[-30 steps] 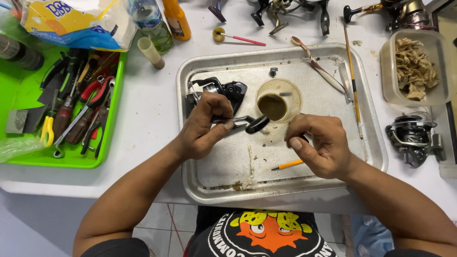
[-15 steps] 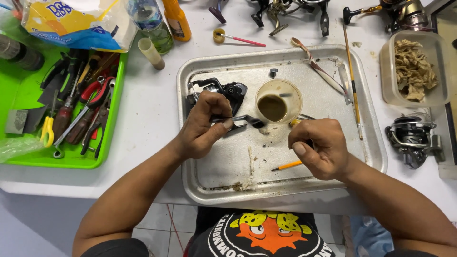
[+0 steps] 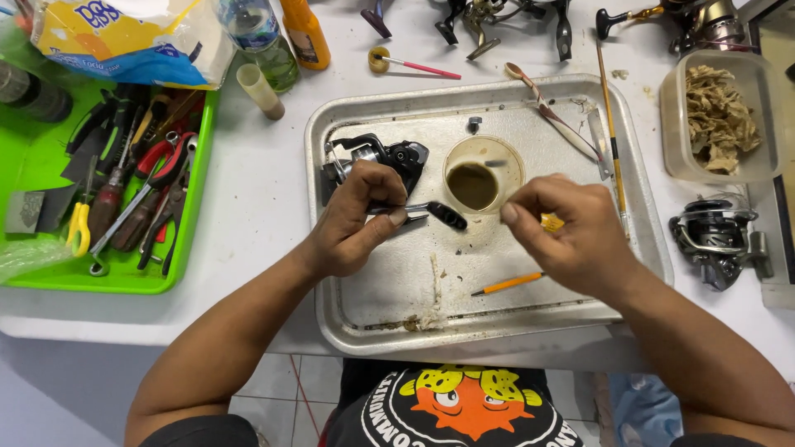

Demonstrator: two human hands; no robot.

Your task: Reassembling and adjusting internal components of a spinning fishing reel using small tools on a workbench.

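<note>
My left hand (image 3: pixel 358 217) grips a black fishing-reel handle (image 3: pixel 439 213) over a metal tray (image 3: pixel 497 327), its dark knob pointing right. Behind that hand lies the black reel body (image 3: pixel 389 156). My right hand (image 3: pixel 563 228) hovers just right of a small round bowl of brown liquid (image 3: pixel 479 178), fingers pinched on a small yellow-handled tool (image 3: pixel 551 221) that is mostly hidden by the hand. An orange pencil-like stick (image 3: pixel 507 284) lies on the tray below my right hand.
A green tray (image 3: pixel 33 273) of pliers, screwdrivers and scissors sits at left. A plastic tub of brown wadding (image 3: pixel 719 116) and another reel (image 3: pixel 714 233) are at right. Bottles (image 3: pixel 263 37), a yellow bag (image 3: pixel 124 37) and reel parts line the back edge.
My right hand has risen from the tray's lower right toward the bowl. The left hand has kept the handle, shifting it slightly right and down.
</note>
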